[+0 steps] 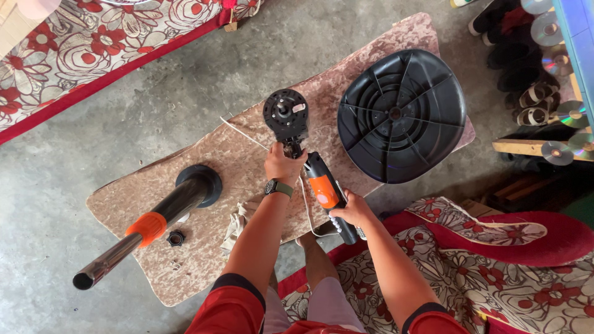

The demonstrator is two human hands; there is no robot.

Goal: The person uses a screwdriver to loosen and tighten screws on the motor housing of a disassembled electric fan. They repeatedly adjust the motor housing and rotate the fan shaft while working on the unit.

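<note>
A black fan motor unit with a black-and-orange neck lies on a brown mat on the concrete floor. My left hand grips the joint just below the round motor housing; a watch sits on that wrist. My right hand holds the lower end of the neck, by its row of white buttons. A white cord runs from the motor across the mat.
A round black fan base lies upside down on the mat's right. A stand pole with orange collar and chrome tube lies at left, a small black nut beside it. Floral bedding borders top left and bottom right. Discs and sandals sit at right.
</note>
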